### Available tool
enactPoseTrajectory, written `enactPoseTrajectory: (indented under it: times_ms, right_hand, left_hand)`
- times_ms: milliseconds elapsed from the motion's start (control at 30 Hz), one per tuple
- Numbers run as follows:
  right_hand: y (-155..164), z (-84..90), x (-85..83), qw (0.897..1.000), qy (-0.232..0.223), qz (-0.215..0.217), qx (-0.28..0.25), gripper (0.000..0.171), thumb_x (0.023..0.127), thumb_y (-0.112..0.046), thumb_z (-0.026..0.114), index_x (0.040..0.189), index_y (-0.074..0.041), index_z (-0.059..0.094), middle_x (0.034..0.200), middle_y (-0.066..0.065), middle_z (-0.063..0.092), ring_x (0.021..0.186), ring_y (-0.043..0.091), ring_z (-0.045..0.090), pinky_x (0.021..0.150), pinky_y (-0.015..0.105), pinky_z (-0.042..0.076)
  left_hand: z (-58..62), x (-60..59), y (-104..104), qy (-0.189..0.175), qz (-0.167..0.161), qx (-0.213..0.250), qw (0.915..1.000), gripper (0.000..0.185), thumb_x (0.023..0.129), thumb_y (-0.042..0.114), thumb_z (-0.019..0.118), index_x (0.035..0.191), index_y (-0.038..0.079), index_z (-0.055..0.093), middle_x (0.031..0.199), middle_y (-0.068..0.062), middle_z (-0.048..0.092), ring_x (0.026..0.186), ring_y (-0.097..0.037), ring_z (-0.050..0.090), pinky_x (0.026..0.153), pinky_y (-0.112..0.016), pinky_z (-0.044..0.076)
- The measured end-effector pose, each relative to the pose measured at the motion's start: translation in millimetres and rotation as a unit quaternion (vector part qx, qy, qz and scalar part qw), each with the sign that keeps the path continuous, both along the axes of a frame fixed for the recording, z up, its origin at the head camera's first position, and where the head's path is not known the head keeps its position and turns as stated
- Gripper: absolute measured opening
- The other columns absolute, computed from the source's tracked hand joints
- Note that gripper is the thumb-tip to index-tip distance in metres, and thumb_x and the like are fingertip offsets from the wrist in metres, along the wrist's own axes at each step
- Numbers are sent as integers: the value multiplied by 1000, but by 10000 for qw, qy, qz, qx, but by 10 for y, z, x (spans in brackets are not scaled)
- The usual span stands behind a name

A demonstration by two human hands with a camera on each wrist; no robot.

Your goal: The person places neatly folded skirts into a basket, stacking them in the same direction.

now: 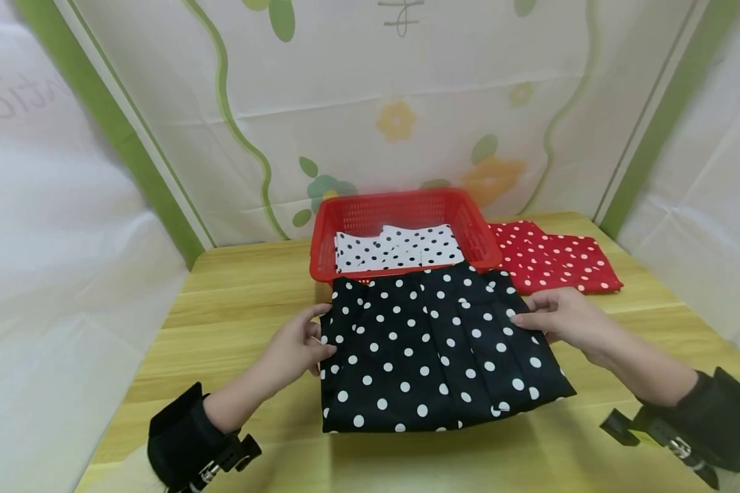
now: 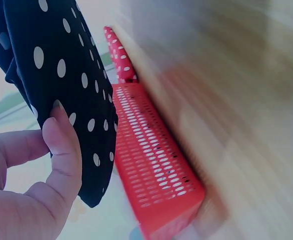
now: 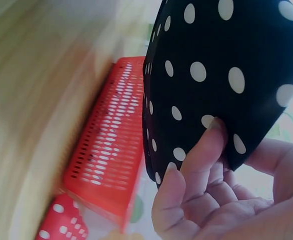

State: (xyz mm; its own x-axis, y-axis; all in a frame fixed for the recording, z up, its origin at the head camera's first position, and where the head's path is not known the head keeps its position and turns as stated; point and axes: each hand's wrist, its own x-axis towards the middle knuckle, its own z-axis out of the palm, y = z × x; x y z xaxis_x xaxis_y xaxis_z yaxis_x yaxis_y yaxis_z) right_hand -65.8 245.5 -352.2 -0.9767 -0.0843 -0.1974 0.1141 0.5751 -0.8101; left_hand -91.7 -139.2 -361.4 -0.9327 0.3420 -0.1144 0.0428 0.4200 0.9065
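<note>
A folded black cloth with white dots (image 1: 419, 349) is held up off the table in front of the basket, its far edge overlapping the basket's near rim in the head view. My left hand (image 1: 299, 342) pinches its left side between thumb and fingers, as the left wrist view also shows. On the right side, my right hand (image 1: 561, 318) grips the cloth's edge, fingertips on the dotted face in the right wrist view. Inside the red plastic basket (image 1: 395, 203) lies a folded white cloth with black dots (image 1: 401, 246).
A folded red cloth with white dots (image 1: 561, 260) lies on the wooden table (image 1: 234, 294), right of the basket. Behind the table hangs a white curtain (image 1: 345, 89) with flowers and green bands; white sheets flank both sides. Each wrist wears a black strap (image 1: 188, 431).
</note>
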Motion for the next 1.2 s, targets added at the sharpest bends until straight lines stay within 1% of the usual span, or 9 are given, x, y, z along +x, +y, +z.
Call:
enactPoseTrajectory:
  times_ms: [100,233,367,500,567,767,867,1033,1200]
  right_hand:
    - [8,73,-18,9999,102,-47,103,19,92,-15,67,85,2,62,81,3,66,76,19,59,67,33,55]
    - [7,147,-42,9996,156,-72,224,19,92,-17,67,87,2,63,81,2,67,77,19,60,68,32,54]
    - [1,202,-66,9993,235,-10,284,19,92,-17,66,86,2,64,81,2,66,79,19,58,68,32,53]
    - [15,284,-102,9989,370,25,294,20,93,-17,65,85,1,65,80,1,65,79,18,57,69,32,53]
    - [19,338,-133,9990,396,-5,201,20,94,-16,65,85,1,64,79,1,65,77,17,59,69,31,53]
    - [9,455,-204,9986,421,-139,-271,17,93,-14,66,93,3,65,81,0,65,71,14,64,69,27,54]
    - [0,476,-215,9987,371,-175,-301,20,93,-16,66,96,3,64,83,0,66,72,14,64,69,26,55]
    - [-16,493,-235,9988,245,-258,-322,23,94,-18,65,100,4,64,81,0,67,68,15,66,69,28,55]
    - [-13,509,-269,9987,224,-277,-378,24,94,-19,65,101,4,63,81,-1,68,70,15,66,69,27,55]
  left_hand:
    - [63,-21,-4,32,-28,85,10000,63,87,-8,63,144,-7,34,84,-13,63,64,-18,61,54,-31,54]
    - [116,-36,-7,11,-79,251,9997,65,89,-7,62,145,-7,30,88,-14,64,67,-18,60,55,-30,54]
    - [154,-64,-12,23,-62,284,9996,64,89,-6,62,145,-7,31,85,-13,63,64,-17,58,54,-29,53]
    - [220,-132,-26,64,-67,271,9996,63,89,-6,61,145,-6,32,83,-13,62,62,-16,56,54,-28,52]
    - [278,-176,-42,47,-52,280,9996,63,89,-6,60,145,-4,32,82,-13,62,59,-15,54,53,-26,50]
    - [442,-308,-82,-49,-41,342,9994,63,91,-4,59,146,-3,30,76,-7,58,55,-13,48,53,-23,45]
    - [465,-340,-88,-65,-2,264,9996,63,91,-3,60,147,-2,31,74,-5,57,56,-13,48,54,-23,45]
    - [470,-359,-77,-87,134,244,9996,61,92,-3,60,147,-2,32,76,-5,57,59,-13,49,55,-22,45]
    - [483,-401,-52,10,225,263,9994,59,92,-2,60,146,-2,34,80,-8,59,64,-14,52,56,-22,46]
